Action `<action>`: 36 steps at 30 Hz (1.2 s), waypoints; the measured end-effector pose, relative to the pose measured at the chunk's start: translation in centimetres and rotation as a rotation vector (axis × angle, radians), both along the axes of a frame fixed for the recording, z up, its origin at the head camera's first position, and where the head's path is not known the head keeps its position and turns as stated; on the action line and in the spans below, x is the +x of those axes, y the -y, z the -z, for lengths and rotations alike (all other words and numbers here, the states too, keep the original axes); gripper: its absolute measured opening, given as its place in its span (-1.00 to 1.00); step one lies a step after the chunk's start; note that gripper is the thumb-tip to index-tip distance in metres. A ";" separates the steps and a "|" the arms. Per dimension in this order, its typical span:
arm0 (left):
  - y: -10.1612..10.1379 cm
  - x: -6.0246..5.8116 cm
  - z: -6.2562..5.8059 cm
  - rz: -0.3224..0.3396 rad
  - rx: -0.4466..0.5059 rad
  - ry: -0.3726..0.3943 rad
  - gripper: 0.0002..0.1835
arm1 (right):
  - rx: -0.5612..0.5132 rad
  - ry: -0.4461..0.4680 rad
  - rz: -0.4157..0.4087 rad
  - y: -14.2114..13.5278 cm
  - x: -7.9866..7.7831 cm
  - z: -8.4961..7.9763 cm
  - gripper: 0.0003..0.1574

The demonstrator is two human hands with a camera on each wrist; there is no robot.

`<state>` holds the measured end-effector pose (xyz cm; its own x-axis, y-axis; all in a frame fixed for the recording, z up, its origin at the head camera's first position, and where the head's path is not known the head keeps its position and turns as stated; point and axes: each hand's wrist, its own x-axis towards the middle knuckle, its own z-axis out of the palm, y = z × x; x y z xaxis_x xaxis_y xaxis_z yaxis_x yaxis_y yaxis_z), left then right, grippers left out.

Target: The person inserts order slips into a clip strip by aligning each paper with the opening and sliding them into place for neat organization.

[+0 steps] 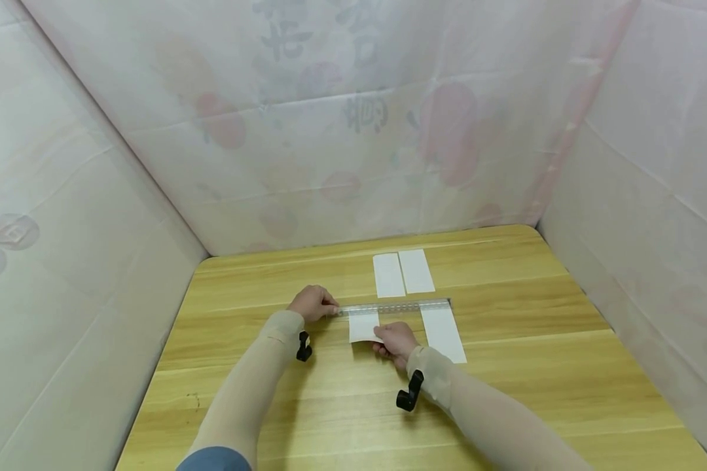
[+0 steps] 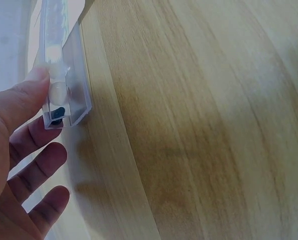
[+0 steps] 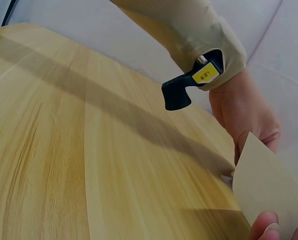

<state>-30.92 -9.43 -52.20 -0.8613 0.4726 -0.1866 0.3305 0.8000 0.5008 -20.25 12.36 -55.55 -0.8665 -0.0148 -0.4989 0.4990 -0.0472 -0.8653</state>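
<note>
My left hand (image 1: 313, 304) pinches the left end of a clear plastic ruler-like strip (image 1: 397, 307) between thumb and forefinger. In the left wrist view the strip (image 2: 71, 95) has a folded, channel-like clear body with a small dark piece at its end; the other fingers spread loosely below it. The thumb and fingers of my right hand (image 1: 397, 340) pinch the lower right corner of a white paper piece (image 1: 362, 326). This paper's top edge lies at the strip, and its near edge curls up. From the right wrist, the raised paper (image 3: 269, 185) partly covers the left hand (image 3: 246, 110).
Another white paper piece (image 1: 444, 333) lies right of my right hand, its top at the strip. Beyond the strip, two white paper pieces (image 1: 389, 275) (image 1: 416, 271) lie side by side. The wooden table (image 1: 518, 405) is enclosed by pale printed cloth walls (image 1: 330, 150).
</note>
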 end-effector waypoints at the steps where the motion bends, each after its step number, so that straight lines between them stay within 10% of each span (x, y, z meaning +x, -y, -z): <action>1: 0.0 0.0 -0.1 -0.003 0.005 0.004 -0.90 | -0.004 0.003 0.004 0.0 0.0 0.0 -0.63; 36: 0.0 -0.1 -0.1 0.019 -0.026 0.001 -0.87 | 0.010 0.007 0.033 -0.9 0.0 0.4 -0.60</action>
<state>-31.05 -9.43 -52.11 -0.8523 0.4835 -0.1997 0.3451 0.8066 0.4798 -20.29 13.25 -55.99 -0.8630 0.0188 -0.5048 0.5033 -0.0549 -0.8624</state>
